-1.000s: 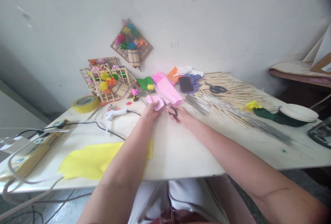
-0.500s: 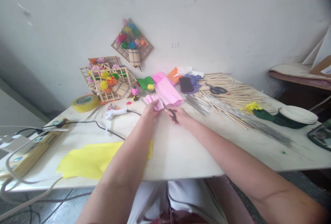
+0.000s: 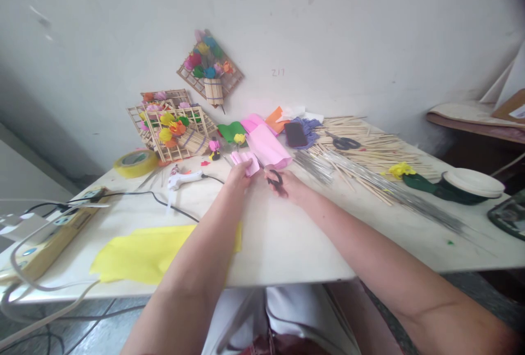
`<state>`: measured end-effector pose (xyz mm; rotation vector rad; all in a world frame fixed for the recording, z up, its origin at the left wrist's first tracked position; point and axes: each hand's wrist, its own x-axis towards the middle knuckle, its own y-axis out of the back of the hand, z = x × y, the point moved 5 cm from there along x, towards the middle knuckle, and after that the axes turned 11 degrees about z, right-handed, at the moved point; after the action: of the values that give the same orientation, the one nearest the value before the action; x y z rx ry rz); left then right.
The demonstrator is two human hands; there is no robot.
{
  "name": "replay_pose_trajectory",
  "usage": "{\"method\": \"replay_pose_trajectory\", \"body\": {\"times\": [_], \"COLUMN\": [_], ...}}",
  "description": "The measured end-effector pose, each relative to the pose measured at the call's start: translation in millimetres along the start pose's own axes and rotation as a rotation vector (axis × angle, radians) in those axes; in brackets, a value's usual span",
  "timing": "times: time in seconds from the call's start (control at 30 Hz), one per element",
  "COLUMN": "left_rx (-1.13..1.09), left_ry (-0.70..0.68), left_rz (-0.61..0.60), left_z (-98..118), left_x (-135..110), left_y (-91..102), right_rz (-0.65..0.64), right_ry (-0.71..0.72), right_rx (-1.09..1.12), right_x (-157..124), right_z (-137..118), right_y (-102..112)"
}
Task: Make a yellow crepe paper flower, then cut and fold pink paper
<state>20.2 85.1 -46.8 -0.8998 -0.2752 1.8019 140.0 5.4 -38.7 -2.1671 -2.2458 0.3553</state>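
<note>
My left hand [image 3: 240, 174] pinches a small folded piece of pink crepe paper [image 3: 246, 160] above the white table [image 3: 287, 234]. My right hand [image 3: 287, 182] grips black-handled scissors [image 3: 275, 179], whose blades point toward the pink piece. Both hands are close together near the middle of the table. Just behind them lies a larger pink paper roll [image 3: 267, 146].
A yellow paper sheet [image 3: 143, 254] lies near the front edge. A glue gun [image 3: 184, 179], power strip [image 3: 49, 234], tape roll [image 3: 135, 163] and stick frames with paper flowers [image 3: 176, 131] stand left. Wooden sticks [image 3: 369, 147], wires [image 3: 394, 191], a phone [image 3: 295, 133] and second scissors [image 3: 345, 142] lie right.
The hands stay in almost the same place. The scissor handles in my right hand have shifted slightly, closing and opening again beside the pink piece.
</note>
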Motion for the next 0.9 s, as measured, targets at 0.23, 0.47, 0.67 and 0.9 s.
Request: {"method": "replay_pose_trajectory", "body": {"times": [0.23, 0.47, 0.67, 0.9], "left_rx": [-0.010, -0.001, -0.003, 0.020], "left_ry": [0.029, 0.013, -0.025, -0.024], "left_rz": [-0.009, -0.045, -0.058, -0.070], "left_z": [-0.9, -1.6, -0.3, 1.1], "left_x": [-1.4, 1.6, 2.2, -1.8], "left_y": [0.2, -2.1, -3.5, -3.9], "right_rz": [-0.016, -0.051, -0.189, -0.183], "right_ry": [-0.030, -0.094, -0.152, -0.155], "right_rx": [-0.004, 0.021, 0.120, 0.102], "right_x": [-2.7, -2.0, -1.1, -2.1], "right_z": [-2.6, -2.5, -2.2, -2.7], "right_y": [-1.0, 1.5, 3.3, 3.5]}}
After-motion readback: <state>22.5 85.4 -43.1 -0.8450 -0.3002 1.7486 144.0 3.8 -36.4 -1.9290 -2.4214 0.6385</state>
